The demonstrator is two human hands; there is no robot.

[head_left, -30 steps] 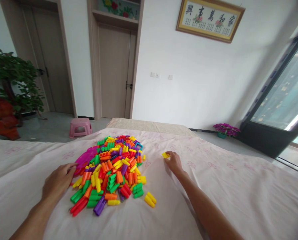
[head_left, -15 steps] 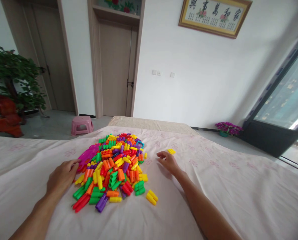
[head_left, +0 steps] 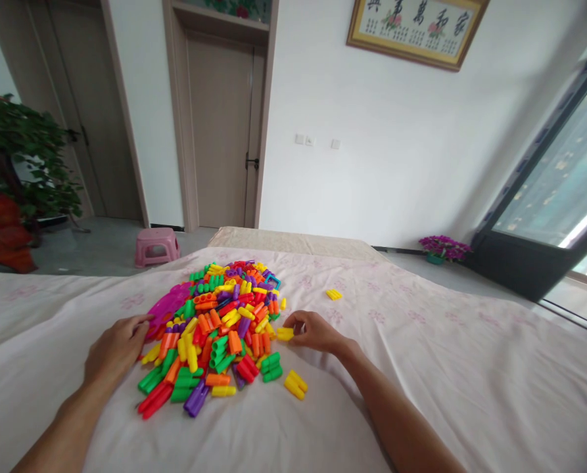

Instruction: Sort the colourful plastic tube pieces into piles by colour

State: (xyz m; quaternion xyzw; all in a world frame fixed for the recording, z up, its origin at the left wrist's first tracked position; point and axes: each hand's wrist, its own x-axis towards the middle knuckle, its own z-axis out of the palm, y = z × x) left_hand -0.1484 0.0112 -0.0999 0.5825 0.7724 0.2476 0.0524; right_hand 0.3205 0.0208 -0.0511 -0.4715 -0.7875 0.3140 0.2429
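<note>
A heap of plastic building blocks [head_left: 219, 328] in red, orange, yellow, green and purple lies on the cloth in front of me. My right hand [head_left: 313, 330] pinches a yellow block [head_left: 284, 334] between thumb and fingers at the heap's right edge. On the other side, my left hand [head_left: 121, 343] rests low, its curled fingers closed at the near edge of a flat magenta plastic piece [head_left: 167, 309]; its fingertips are partly hidden. One loose yellow block [head_left: 296, 385] lies near the heap, and a yellow piece [head_left: 333, 294] lies farther off beyond my right hand.
A pale flowered cloth [head_left: 421, 368] covers the wide surface. Beyond it stand a pink stool [head_left: 158, 247], a leafy plant [head_left: 24, 154], a pot of purple flowers [head_left: 444, 248] and a closed door [head_left: 220, 131].
My right hand has moved left and towards me to the heap's edge, and its fingers have closed on a yellow block. My left hand stays beside the magenta piece. The view has shifted slightly.
</note>
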